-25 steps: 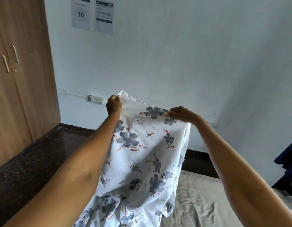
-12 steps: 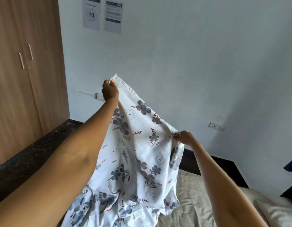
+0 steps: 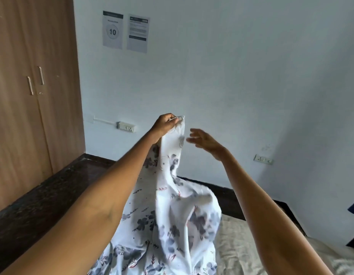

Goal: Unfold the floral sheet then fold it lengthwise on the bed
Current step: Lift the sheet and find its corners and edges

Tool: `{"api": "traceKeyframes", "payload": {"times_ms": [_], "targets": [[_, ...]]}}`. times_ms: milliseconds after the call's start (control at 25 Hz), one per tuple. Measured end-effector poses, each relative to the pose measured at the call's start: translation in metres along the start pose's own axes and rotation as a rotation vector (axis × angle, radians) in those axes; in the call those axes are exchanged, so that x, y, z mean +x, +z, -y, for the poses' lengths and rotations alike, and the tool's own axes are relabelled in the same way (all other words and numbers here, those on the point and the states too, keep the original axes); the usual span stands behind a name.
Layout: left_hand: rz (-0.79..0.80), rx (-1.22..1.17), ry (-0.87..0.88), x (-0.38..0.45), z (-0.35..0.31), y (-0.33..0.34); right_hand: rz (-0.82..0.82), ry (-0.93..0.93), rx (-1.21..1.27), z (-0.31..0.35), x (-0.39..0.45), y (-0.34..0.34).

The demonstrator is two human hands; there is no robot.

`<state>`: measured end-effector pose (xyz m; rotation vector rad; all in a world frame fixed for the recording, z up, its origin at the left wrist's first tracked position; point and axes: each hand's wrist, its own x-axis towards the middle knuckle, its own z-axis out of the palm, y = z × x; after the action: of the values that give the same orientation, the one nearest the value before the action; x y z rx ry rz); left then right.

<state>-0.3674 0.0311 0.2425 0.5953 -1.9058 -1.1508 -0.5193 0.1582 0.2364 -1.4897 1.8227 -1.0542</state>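
Both hands are up in front of us, and only one has any cloth. Our left hand (image 3: 165,126) is curled round a bunched corner of the floral sheet (image 3: 168,221) and holds it high against the pale wall (image 3: 241,76). Our right hand (image 3: 206,142) hangs just beside that corner with its fingers spread and loose, touching nothing that we can see.

Taking the scene from the largest thing down: the bed (image 3: 241,247) lies under us to the right with a beige cover showing, and the dark floor (image 3: 39,205) runs along its left side to the wooden wardrobe (image 3: 23,96). The sheet drops from our left hand in a narrow, gathered column, then billows wider lower down, where it leaves the bottom of the view. Whether its lower end rests on the bed we cannot tell.

As for progress, we judge the unfolding begun but not finished: the cloth hangs crumpled from one corner, not spread flat. We think a second corner needs catching with the free hand, so the sheet can be opened out over the bed. The lengthwise fold has not been started at all.

Small things last: two paper notices (image 3: 125,31) on the wall and a socket strip (image 3: 127,127) lower down.
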Motion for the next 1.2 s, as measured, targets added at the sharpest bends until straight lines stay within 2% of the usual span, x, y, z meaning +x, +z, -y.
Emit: {"api": "traceKeyframes", "payload": {"times_ms": [120,320,400,480,560,680,760,840,960,1040,1120,1200], "targets": [[0.167,-0.136,-0.042,-0.008,-0.005,0.007,-0.127,-0.142,0.153,0.02,0.002,0.005],[0.26,-0.125,-0.123,-0.012,-0.011,0.004,-0.321,-0.162,0.105,0.02,0.006,0.023],[0.185,-0.115,-0.117,-0.01,-0.013,0.008,-0.347,-0.183,0.167,0.021,0.003,0.031],[-0.024,-0.15,-0.06,-0.006,-0.018,0.008,-0.377,-0.214,0.205,0.021,-0.003,0.038],[-0.201,-0.193,-0.031,0.003,-0.027,0.001,-0.393,-0.222,0.143,0.011,-0.008,0.044],[-0.334,-0.208,-0.004,0.009,-0.039,-0.014,-0.324,-0.118,0.046,-0.013,-0.014,0.054],[-0.438,-0.185,0.03,0.01,-0.041,-0.029,-0.173,-0.065,-0.177,-0.033,-0.015,0.061],[-0.543,-0.14,0.044,0.012,-0.034,-0.046,-0.014,0.006,-0.294,-0.049,-0.017,0.068],[-0.618,-0.142,0.034,0.017,-0.022,-0.075,0.138,0.1,-0.259,-0.063,-0.024,0.075],[-0.63,-0.185,-0.008,0.019,-0.014,-0.093,0.147,0.12,-0.215,-0.061,-0.026,0.079],[-0.595,-0.252,-0.027,0.019,-0.009,-0.1,0.098,0.132,-0.039,-0.051,-0.024,0.084],[-0.466,-0.289,-0.021,0.015,-0.011,-0.095,0.053,0.084,0.096,-0.028,-0.016,0.092]]}}
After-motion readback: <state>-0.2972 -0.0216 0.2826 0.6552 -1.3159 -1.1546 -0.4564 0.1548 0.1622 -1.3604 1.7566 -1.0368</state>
